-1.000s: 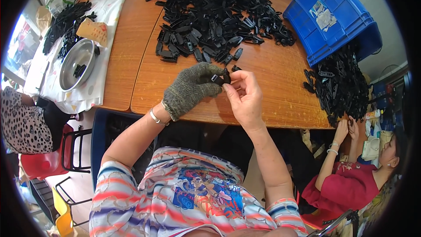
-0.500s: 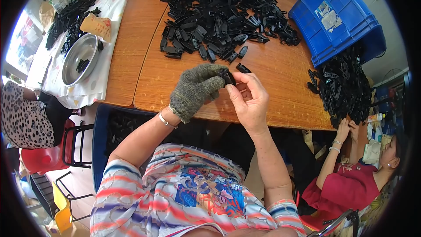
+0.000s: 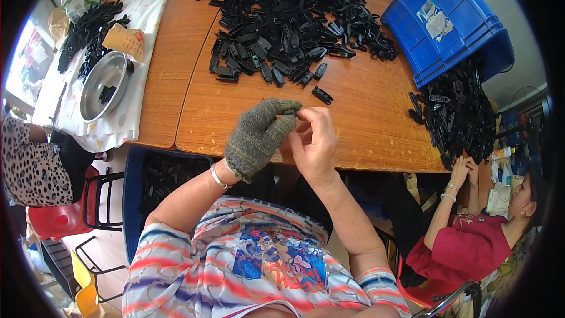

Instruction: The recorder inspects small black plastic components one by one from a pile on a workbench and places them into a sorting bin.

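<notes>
My left hand (image 3: pixel 258 138), in a grey-green knitted glove, pinches a small black plastic piece (image 3: pixel 289 112) between thumb and fingers above the table's near edge. Most of the piece is hidden by the glove. My bare right hand (image 3: pixel 316 150) is closed, thumb against curled fingers, its fingertips at the right end of that piece. A single loose black plastic piece (image 3: pixel 322 95), long and narrow, lies on the wood just beyond my right hand. Farther back spreads a big heap of similar black pieces (image 3: pixel 282 35).
A tipped blue crate (image 3: pixel 453 23) stands at the right, black pieces (image 3: pixel 456 106) spilling below it, near a co-worker's hands (image 3: pixel 462 171). Leftward, a steel bowl (image 3: pixel 88 97) rests on a white cloth. A blue bin (image 3: pixel 134 200) holding black pieces sits below the table edge.
Both hands have come slightly nearer to me, the right also leftward. The held piece now shows less between the fingers. The loose piece is more fully uncovered.
</notes>
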A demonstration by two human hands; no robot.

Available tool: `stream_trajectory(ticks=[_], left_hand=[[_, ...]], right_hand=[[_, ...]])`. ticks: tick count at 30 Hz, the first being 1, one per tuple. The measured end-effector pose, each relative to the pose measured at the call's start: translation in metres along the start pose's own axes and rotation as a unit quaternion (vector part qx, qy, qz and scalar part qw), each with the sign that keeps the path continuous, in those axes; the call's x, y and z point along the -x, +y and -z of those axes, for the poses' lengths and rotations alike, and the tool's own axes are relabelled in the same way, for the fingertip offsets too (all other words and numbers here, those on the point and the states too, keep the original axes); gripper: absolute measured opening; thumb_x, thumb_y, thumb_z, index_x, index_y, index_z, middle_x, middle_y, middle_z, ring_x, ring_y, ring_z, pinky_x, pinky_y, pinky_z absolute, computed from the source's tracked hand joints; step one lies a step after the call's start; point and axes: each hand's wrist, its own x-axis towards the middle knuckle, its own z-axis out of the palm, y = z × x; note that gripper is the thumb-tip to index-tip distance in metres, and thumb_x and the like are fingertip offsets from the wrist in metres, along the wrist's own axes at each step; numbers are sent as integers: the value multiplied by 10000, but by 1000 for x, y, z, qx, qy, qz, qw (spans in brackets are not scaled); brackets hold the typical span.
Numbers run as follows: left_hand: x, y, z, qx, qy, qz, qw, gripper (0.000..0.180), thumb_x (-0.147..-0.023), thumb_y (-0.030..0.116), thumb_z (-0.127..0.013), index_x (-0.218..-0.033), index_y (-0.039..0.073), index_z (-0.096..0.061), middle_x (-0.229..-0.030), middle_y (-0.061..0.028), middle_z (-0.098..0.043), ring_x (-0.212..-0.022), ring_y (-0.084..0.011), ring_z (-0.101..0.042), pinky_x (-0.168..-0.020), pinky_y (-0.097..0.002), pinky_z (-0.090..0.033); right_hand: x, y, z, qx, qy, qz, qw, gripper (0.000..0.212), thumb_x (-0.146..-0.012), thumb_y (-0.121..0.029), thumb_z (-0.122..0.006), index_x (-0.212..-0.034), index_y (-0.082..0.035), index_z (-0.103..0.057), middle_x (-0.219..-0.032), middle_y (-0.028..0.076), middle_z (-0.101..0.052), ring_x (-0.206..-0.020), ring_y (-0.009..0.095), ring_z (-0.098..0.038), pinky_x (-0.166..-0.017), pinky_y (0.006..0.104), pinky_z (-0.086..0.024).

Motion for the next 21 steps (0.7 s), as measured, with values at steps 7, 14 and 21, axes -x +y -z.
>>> stream_trajectory(ticks=[7,14,21], left_hand=[[4,-9,15,-95,-53,-108,988,264,-820,87,-677,-1078,30,-669,-993,-140,-648,-904,-340,-643,-772,-417,-535],[-17,-15,12,-109,-58,-157,980,224,-1026,177,-543,-902,11,-631,-795,-65,-608,-746,-170,-587,-697,-325,-485],[-75,0,-27,-122,-171,119,970,249,-979,173,-585,-1190,43,-605,-936,-137,-703,-824,-337,-670,-746,-427,-556]], right_hand=[[4,-19,-9,-61,-80,-88,991,486,-764,-19,-789,-1160,-9,-507,-920,149,-585,-683,275,-635,-599,376,-508],[-18,7,9,-182,-205,-229,934,501,-792,-122,-854,-1139,-38,-502,-878,32,-613,-752,90,-595,-663,292,-513],[-124,129,80,215,-85,-113,966,180,-916,-84,-701,-1090,-43,-681,-932,67,-687,-808,164,-666,-711,309,-544]])
